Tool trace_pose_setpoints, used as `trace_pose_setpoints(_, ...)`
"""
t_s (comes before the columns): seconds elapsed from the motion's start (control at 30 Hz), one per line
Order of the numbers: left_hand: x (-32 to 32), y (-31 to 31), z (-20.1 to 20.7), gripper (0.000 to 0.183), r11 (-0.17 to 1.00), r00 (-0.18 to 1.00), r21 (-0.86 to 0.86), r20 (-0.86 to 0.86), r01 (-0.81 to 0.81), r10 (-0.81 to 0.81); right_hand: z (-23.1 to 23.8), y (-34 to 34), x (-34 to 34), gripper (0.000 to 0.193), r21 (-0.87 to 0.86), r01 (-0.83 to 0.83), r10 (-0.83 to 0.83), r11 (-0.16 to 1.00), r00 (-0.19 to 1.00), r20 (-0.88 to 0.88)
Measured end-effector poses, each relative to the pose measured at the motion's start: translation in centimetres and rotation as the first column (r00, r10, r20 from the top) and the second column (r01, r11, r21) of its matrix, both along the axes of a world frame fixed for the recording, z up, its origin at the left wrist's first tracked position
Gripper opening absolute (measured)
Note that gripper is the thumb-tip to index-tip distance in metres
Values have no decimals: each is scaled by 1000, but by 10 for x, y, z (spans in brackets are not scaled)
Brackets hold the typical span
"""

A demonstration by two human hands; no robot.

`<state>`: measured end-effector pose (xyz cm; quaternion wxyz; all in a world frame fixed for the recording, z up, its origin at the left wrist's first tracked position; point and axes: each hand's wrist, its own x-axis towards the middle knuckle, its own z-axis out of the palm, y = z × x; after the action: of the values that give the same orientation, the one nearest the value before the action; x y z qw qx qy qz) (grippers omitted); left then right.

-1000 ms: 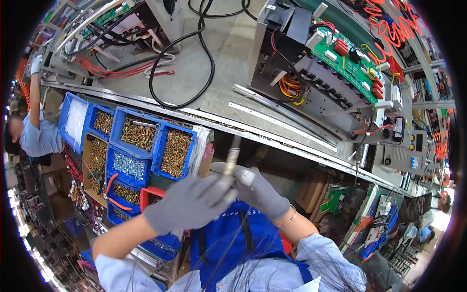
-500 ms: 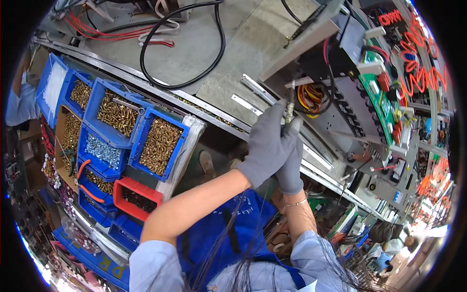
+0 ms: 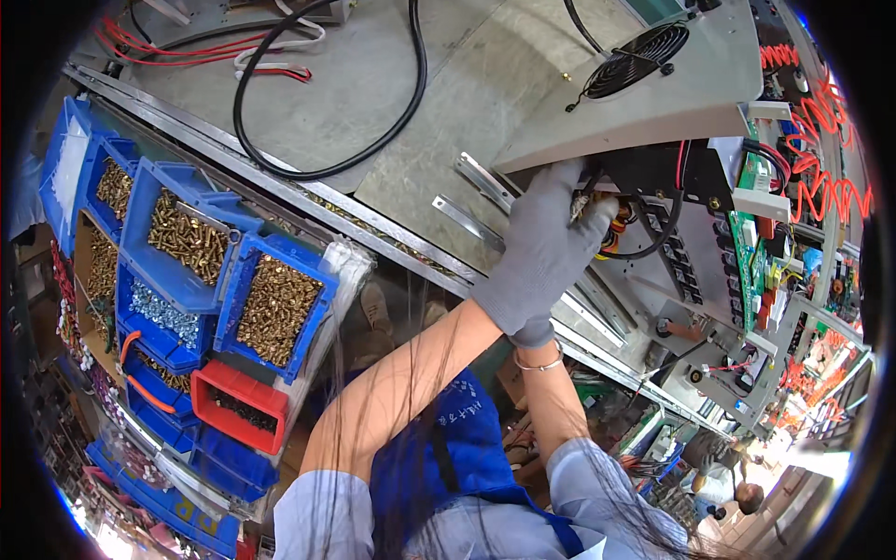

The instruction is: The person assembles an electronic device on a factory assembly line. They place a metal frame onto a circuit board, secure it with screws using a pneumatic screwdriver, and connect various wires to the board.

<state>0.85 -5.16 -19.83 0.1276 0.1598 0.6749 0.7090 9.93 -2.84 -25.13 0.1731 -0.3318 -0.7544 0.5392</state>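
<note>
The left hand in a grey knit glove (image 3: 551,247) moves from the space before the bench (image 3: 476,84), past its near edge, to under the pale grey metal panel (image 3: 644,107) at the bench's right part. The matching gloved right hand (image 3: 535,332) is now mostly hidden beneath it. The slim ridged metal piece (image 3: 580,203) shows only partly between left thumb and fingers. The panel's round black fan grille (image 3: 644,61) comes into full view, as does the red plastic bin (image 3: 238,378), earlier partly covered by the left forearm.

The chassis (image 3: 658,117) stands on the workbench (image 3: 467,103), right of screw bins (image 3: 317,323).
</note>
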Motion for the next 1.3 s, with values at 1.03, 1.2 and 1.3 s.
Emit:
trace_pose_setpoints(1.03, 48, -16, 67, 66, 992, 967, -33, 230, 121, -111, 108, -18, -23, 75, -745, -415, -127, 522, 826, -549)
trace_pose_setpoints(1.2, 40, -23, 64, 58, 994, 1000, -111, 6, -6, 7, 124, -32, -45, 72, -857, -58, -392, 512, 872, -293)
trace_pose_setpoints(1.3, 26, -18, 48, 54, 980, 976, -193, -218, -41, -3, 100, 2, -34, 65, -834, -13, -362, 552, 897, -253)
